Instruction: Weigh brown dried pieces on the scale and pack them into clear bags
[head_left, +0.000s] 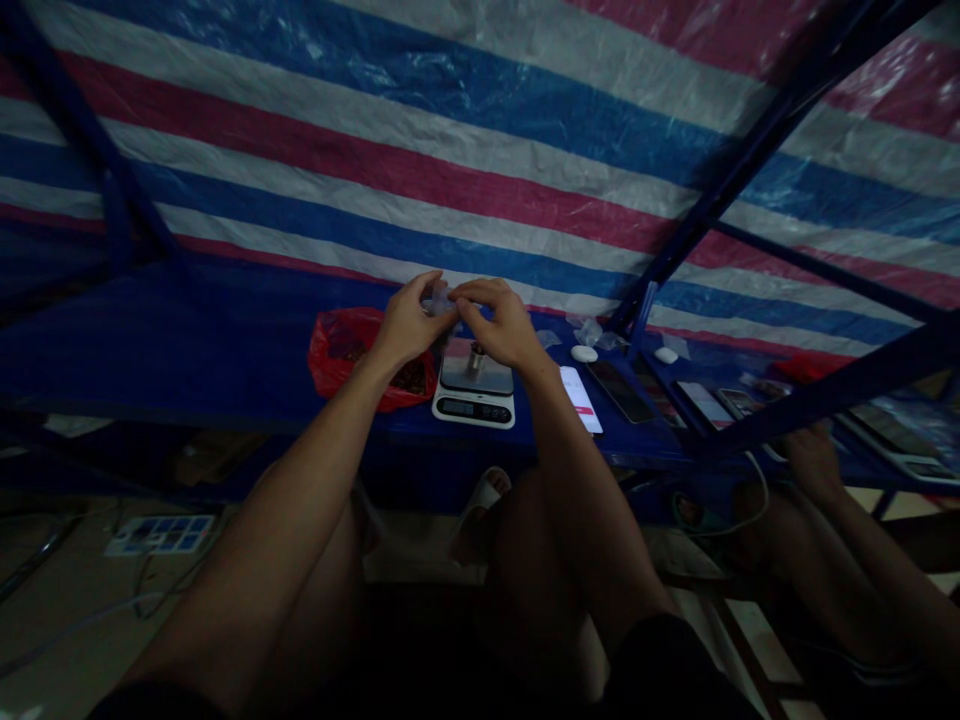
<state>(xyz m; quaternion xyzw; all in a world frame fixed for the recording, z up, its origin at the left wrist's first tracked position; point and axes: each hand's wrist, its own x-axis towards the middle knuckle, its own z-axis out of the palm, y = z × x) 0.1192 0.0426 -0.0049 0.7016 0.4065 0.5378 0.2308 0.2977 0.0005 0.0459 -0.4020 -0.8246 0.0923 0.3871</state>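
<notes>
Both of my hands meet above a small digital scale (pixel 474 408) with a white body and a lit display. A small clear plastic bag (pixel 441 298) is between them. My left hand (pixel 411 322) pinches its left side. At its right edge, my right hand (pixel 499 318) has its thumb and fingers closed on the bag. On the scale's metal plate stands a small metal cup (pixel 477 352) with something brownish at its top. Left of the scale sits an open red plastic bag (pixel 330 362) holding small brown pieces, partly hidden by my left wrist.
Right of the scale lie a lit phone (pixel 581 400), a dark phone (pixel 621 392), a white rounded case (pixel 583 354) and crumpled clear bags (pixel 589 330). Blue metal posts (pixel 675 240) rise from the blue table (pixel 187 340). Another person's hand (pixel 814 460) is at the right.
</notes>
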